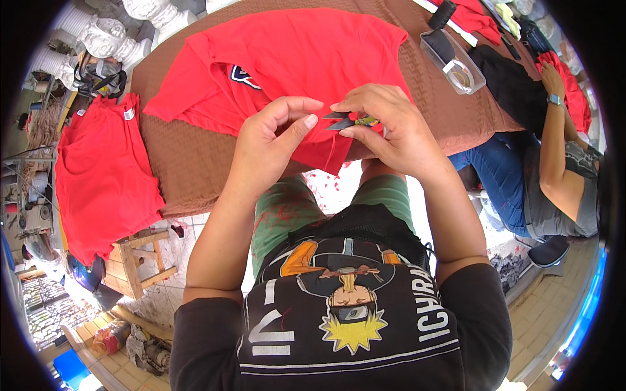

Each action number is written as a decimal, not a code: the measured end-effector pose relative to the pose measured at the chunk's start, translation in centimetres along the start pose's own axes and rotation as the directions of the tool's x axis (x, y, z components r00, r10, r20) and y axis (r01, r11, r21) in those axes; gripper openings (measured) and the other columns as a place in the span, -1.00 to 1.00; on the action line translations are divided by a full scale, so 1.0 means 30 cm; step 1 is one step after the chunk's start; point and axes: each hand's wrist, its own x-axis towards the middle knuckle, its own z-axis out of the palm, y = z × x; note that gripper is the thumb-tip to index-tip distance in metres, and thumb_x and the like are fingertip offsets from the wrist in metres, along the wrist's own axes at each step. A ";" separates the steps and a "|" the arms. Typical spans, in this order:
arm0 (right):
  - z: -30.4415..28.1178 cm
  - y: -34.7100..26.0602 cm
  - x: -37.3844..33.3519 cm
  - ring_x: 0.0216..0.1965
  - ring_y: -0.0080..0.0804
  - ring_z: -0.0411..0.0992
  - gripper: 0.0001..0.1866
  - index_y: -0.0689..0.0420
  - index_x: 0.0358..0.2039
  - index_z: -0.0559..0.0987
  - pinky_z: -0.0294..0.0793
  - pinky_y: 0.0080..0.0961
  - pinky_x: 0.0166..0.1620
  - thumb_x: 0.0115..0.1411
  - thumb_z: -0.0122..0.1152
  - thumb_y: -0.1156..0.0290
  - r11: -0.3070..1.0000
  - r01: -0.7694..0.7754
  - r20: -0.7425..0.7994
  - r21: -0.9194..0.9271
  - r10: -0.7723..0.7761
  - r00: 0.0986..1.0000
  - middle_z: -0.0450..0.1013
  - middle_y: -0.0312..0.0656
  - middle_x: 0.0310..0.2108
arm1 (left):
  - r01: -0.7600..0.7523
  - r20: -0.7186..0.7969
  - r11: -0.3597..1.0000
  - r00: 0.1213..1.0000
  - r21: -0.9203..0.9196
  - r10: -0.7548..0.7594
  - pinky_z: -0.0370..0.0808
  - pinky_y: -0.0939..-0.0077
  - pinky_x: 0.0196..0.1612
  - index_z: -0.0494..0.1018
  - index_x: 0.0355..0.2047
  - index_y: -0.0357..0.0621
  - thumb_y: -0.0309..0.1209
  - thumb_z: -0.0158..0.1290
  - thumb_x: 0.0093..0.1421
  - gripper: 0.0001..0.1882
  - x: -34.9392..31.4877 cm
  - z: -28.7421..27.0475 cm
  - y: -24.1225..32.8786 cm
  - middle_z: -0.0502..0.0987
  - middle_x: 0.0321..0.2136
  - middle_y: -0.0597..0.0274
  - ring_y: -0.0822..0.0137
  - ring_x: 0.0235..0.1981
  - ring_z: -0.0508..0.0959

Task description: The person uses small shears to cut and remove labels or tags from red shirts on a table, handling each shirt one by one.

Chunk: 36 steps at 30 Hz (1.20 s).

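My right hand [391, 127] grips a small pair of thread snips [358, 122], whose dark blades are parted and point left. Facing the blade tips is my left hand [274, 130], its thumb and forefinger curved toward each other with a gap between the tips. I make out nothing in it; a fine thread would be too small to see. Beneath both hands a red garment [300, 52] lies spread over the table, one corner hanging off the near edge. A dark blue and white patch [244, 77] shows partly from a fold, left of my left hand.
The table has a brown cloth [189, 176]. Red garments [104, 176] hang at its left above a wooden stool [140, 260]. Toward the right are a clear tray [479, 81] with a tape roll, black fabric [508, 85], and a seated person [561, 169] handling red cloth.
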 end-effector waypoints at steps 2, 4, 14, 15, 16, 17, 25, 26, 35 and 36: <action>0.004 0.013 -0.001 -0.26 -0.32 0.45 -0.77 0.03 -0.26 0.57 0.29 -0.36 -0.10 0.01 0.32 0.40 0.999 0.036 -0.011 -0.028 -0.036 0.999 0.47 -0.28 -0.37 | 0.003 -0.006 1.000 1.000 0.003 -0.003 0.40 0.68 -0.12 0.45 -0.07 -0.28 -0.47 0.04 0.27 -0.76 0.000 0.001 0.002 0.55 -0.23 0.29 0.59 -0.20 0.49; 0.002 0.017 -0.004 -0.26 -0.32 0.45 -0.77 0.03 -0.27 0.57 0.29 -0.37 -0.11 0.01 0.32 0.40 0.999 0.025 -0.007 -0.035 -0.025 1.000 0.47 -0.28 -0.38 | 0.008 -0.009 1.000 1.000 0.005 -0.008 0.39 0.69 -0.14 0.45 -0.07 -0.28 -0.47 0.04 0.27 -0.76 -0.001 0.000 0.001 0.55 -0.24 0.30 0.60 -0.22 0.48; -0.007 0.007 -0.004 -0.28 -0.28 0.46 -0.73 0.04 -0.23 0.58 0.33 -0.35 -0.13 0.02 0.33 0.37 0.994 -0.068 -0.021 0.080 0.070 0.997 0.48 -0.28 -0.39 | 0.004 -0.016 1.000 1.000 -0.009 -0.004 0.37 0.73 -0.18 0.46 -0.07 -0.28 -0.46 0.05 0.27 -0.75 0.002 -0.001 0.000 0.55 -0.26 0.33 0.63 -0.25 0.46; -0.006 0.009 -0.004 -0.29 -0.28 0.46 -0.73 0.04 -0.22 0.58 0.33 -0.35 -0.14 0.01 0.33 0.37 0.996 -0.048 -0.026 0.069 0.050 0.998 0.48 -0.28 -0.39 | -0.002 -0.019 1.000 1.000 -0.012 0.002 0.37 0.73 -0.17 0.45 -0.07 -0.28 -0.46 0.05 0.27 -0.75 0.002 0.001 0.000 0.55 -0.26 0.32 0.63 -0.24 0.46; -0.007 0.011 -0.004 -0.29 -0.29 0.46 -0.73 0.04 -0.22 0.57 0.35 -0.36 -0.14 0.02 0.33 0.38 0.999 -0.034 -0.026 0.042 0.035 0.999 0.48 -0.27 -0.39 | 0.005 -0.016 1.000 1.000 -0.010 -0.005 0.38 0.72 -0.17 0.45 -0.07 -0.28 -0.46 0.05 0.27 -0.75 0.001 0.000 0.000 0.55 -0.26 0.32 0.62 -0.24 0.47; -0.009 0.015 -0.005 -0.30 -0.31 0.46 -0.72 0.05 -0.21 0.57 0.36 -0.37 -0.15 0.02 0.34 0.39 1.000 -0.018 -0.025 0.015 0.018 1.000 0.48 -0.27 -0.39 | 0.011 -0.014 1.000 1.000 -0.008 -0.011 0.38 0.72 -0.16 0.45 -0.07 -0.28 -0.47 0.05 0.27 -0.75 0.001 -0.002 0.000 0.55 -0.25 0.32 0.62 -0.24 0.47; 0.054 0.024 0.000 -0.36 -0.48 0.43 -0.78 0.16 -0.27 0.58 0.43 -0.57 -0.25 0.02 0.33 0.52 0.924 -0.201 -0.039 0.326 0.226 0.973 0.47 -0.24 -0.35 | -0.165 -0.120 0.975 0.976 0.149 0.184 0.40 0.67 -0.12 0.47 -0.08 -0.24 -0.50 0.08 0.22 -0.76 0.012 0.010 -0.005 0.54 -0.23 0.23 0.52 -0.24 0.50; 0.083 0.047 0.002 -0.37 -0.50 0.43 -0.79 0.17 -0.28 0.58 0.43 -0.59 -0.26 0.02 0.32 0.52 0.905 -0.185 -0.031 0.383 0.213 0.977 0.47 -0.24 -0.35 | -0.231 -0.148 0.909 0.944 0.347 0.296 0.40 0.66 -0.13 0.47 -0.10 -0.22 -0.51 0.11 0.19 -0.75 0.015 0.023 0.002 0.53 -0.25 0.22 0.50 -0.26 0.50; 0.081 -0.029 0.006 -0.40 -0.51 0.46 -0.80 0.23 -0.27 0.55 0.45 -0.58 -0.30 0.04 0.27 0.58 0.846 -0.348 0.030 0.403 0.368 0.929 0.51 -0.20 -0.36 | -0.347 -0.100 0.526 0.756 0.776 0.646 0.48 0.43 -0.21 0.37 -0.11 -0.21 -0.69 0.17 -0.11 -0.51 -0.020 0.143 0.010 0.39 -0.20 0.06 0.16 -0.27 0.46; 0.076 -0.037 0.006 -0.38 -0.50 0.47 -0.80 0.24 -0.26 0.55 0.46 -0.57 -0.29 0.05 0.26 0.58 0.891 -0.286 0.003 0.353 0.305 0.952 0.51 -0.20 -0.36 | -0.354 -0.089 0.553 0.779 0.754 0.621 0.49 0.43 -0.19 0.37 -0.11 -0.21 -0.71 0.13 -0.09 -0.53 -0.013 0.126 0.014 0.39 -0.20 0.06 0.16 -0.24 0.47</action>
